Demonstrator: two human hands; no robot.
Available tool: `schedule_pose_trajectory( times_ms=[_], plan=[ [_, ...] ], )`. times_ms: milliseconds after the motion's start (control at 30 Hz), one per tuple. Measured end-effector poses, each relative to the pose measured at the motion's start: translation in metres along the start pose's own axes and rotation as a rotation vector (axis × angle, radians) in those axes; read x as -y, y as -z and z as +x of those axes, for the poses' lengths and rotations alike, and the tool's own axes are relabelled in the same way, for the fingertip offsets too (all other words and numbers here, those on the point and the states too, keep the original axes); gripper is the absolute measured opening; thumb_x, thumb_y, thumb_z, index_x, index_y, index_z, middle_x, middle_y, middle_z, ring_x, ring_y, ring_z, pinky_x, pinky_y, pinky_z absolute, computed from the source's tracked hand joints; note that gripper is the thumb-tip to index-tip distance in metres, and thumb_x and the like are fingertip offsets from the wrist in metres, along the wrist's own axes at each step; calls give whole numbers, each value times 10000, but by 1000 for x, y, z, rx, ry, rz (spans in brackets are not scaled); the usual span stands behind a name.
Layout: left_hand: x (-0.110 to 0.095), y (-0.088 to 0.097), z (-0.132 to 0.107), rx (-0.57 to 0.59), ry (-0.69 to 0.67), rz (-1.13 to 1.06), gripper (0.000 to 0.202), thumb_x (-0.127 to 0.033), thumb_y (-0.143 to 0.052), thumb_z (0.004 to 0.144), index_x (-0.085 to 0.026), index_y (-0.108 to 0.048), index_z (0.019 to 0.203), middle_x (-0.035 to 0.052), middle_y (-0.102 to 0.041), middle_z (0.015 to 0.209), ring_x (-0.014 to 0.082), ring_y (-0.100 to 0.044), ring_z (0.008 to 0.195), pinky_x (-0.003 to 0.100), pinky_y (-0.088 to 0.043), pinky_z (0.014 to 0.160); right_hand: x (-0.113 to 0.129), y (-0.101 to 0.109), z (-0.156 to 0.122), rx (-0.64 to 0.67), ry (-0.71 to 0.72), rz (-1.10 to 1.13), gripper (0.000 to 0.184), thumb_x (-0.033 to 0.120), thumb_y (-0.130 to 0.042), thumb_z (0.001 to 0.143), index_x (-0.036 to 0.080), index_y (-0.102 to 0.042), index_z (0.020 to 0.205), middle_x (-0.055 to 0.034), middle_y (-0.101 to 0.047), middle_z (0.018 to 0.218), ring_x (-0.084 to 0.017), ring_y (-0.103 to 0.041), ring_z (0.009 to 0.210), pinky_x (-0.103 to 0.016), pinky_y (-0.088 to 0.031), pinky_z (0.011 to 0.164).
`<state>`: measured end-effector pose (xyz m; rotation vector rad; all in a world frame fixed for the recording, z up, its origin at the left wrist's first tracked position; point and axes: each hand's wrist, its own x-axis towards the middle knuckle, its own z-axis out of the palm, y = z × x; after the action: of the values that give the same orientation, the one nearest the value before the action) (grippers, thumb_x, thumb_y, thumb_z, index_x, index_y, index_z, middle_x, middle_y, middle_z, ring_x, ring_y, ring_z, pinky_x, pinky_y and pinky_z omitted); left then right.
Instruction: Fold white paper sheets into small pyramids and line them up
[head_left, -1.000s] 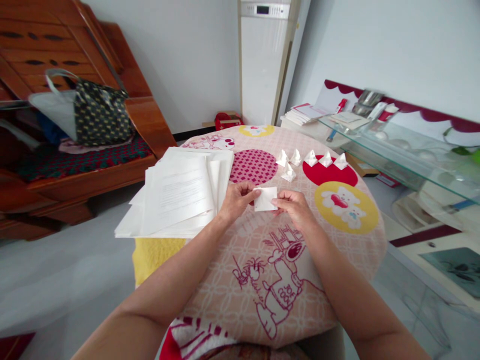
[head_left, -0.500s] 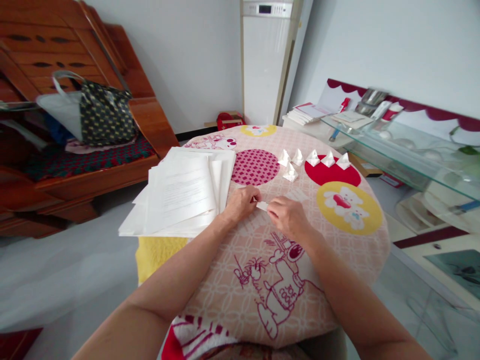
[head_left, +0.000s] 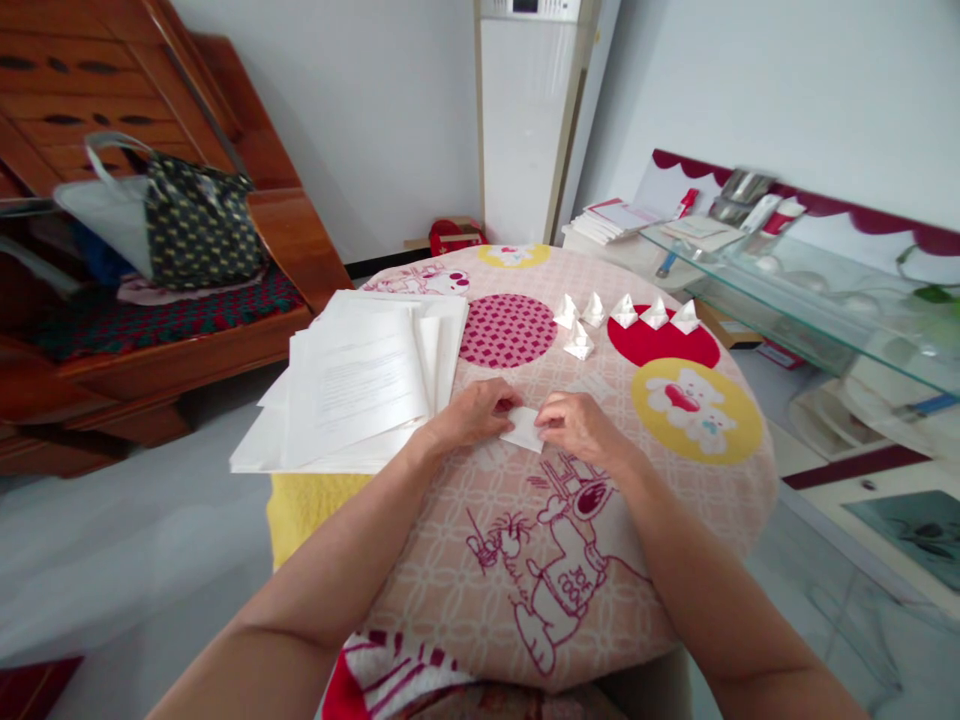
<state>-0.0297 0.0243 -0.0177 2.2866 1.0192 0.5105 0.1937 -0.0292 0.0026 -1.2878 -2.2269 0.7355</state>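
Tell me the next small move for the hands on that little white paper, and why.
Probably press the crease flat with the fingertips. The small white paper lies on the tablecloth, held at its edges by the left hand and right hand. It looks folded but not yet shaped like the six folded paper pieces standing farther back.
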Motion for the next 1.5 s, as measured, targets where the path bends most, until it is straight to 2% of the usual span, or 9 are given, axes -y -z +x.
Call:
schedule_pose_trajectory(
  times_ms=[233, 600, 733, 833, 1067, 1233, 1500],
  plan=[
    [-4, -3, 0, -23, 18, 82, 373, -99, -682, 681, -158, -698, 1049, 48, -681, 964, 175, -637, 855, 291, -523, 790, 3, -4, 1, -84, -106, -229, 94, 156, -813, 768, 151, -720, 775, -28, -628, 807, -167, -586, 759, -288, -419, 707],
    [-5, -4, -2, -58, 87, 166, 229, -107, -712, 647, -169, -680, 865, 24, -653, 854, 160, -584, 753, 273, -455, 696, 14, -12, 3, -44, -160, -442, 161, 266, -809, 847, 154, -716, 779, -76, -653, 895, -213, -612, 896, -305, -432, 776],
    [-13, -6, 0, -87, 163, 108, 152, -106, -720, 691, -155, -692, 832, 21, -677, 806, 147, -600, 709, 264, -461, 674, 14, -13, 3, -38, -163, -458, 158, 274, -808, 851, 152, -723, 796, -86, -666, 930, -215, -619, 912, -303, -432, 773],
    [-17, -9, 2, -125, 233, 91, 30, -175, -718, 775, -155, -705, 792, 17, -679, 718, 148, -595, 660, 271, -447, 649, 15, -13, 4, -50, -178, -451, 160, 278, -824, 833, 156, -726, 802, -83, -679, 921, -211, -622, 884, -301, -425, 758],
    [-20, -14, 1, -150, 295, 160, 135, -251, -709, 820, -167, -726, 716, 32, -691, 687, 155, -591, 644, 280, -443, 643, 26, -10, 2, -33, -272, -410, 141, 276, -827, 820, 170, -736, 799, -77, -726, 844, -201, -636, 779, -303, -404, 693],
    [-18, -16, 2, -164, 348, 186, 155, -245, -706, 798, -164, -721, 666, 37, -656, 632, 173, -598, 645, 296, -462, 649, 26, -10, 1, -41, -262, -417, 139, 268, -825, 818, 180, -735, 760, -78, -734, 842, -203, -645, 775, -306, -411, 689],
    [-17, -17, 4, -139, 341, 250, 132, -244, -703, 792, -169, -728, 687, 46, -675, 666, 173, -609, 652, 286, -476, 650, 24, -11, 0, -52, -257, -388, 127, 256, -823, 814, 178, -737, 763, -75, -736, 828, -205, -646, 772, -310, -410, 690]
  ],
)
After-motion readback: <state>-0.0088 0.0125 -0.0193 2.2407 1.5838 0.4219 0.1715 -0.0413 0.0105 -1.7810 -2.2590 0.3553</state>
